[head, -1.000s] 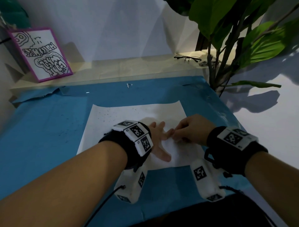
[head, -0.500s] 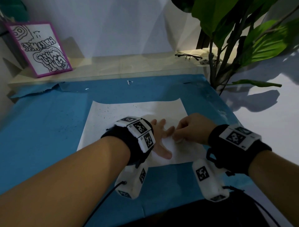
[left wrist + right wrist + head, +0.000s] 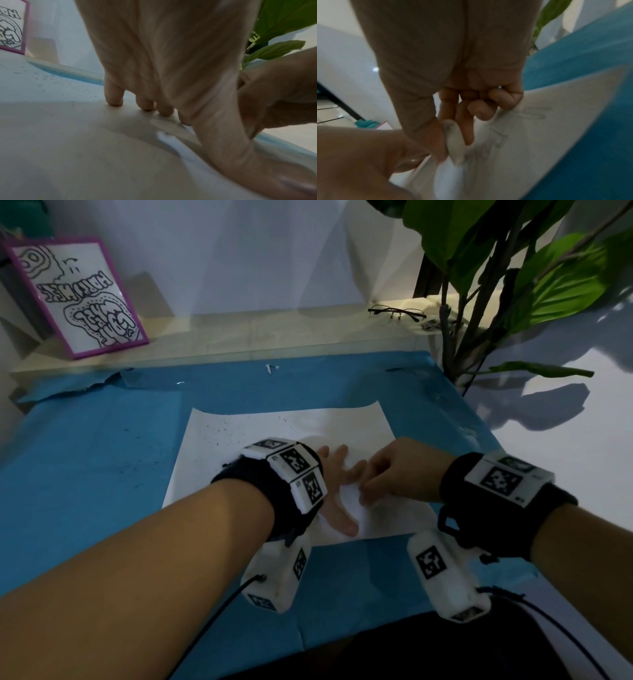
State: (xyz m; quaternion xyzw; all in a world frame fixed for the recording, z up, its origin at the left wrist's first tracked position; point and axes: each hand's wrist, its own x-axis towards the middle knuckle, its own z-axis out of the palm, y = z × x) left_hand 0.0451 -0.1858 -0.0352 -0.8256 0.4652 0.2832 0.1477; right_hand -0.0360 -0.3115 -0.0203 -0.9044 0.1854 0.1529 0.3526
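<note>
Erasing in hand. The white sheet lies flat on the blue-covered tabletop. Left hand: grip spread, pressing the sheet. Right hand: grip pinches the eraser against faint pencil marks. Recommended: short, light strokes away from the anchoring fingers, to avoid creasing.

Purple-framed doodle drawing leaning far beyond the left hand, black glasses well beyond the right hand, leafy plant farther right, blue mat beneath
</note>
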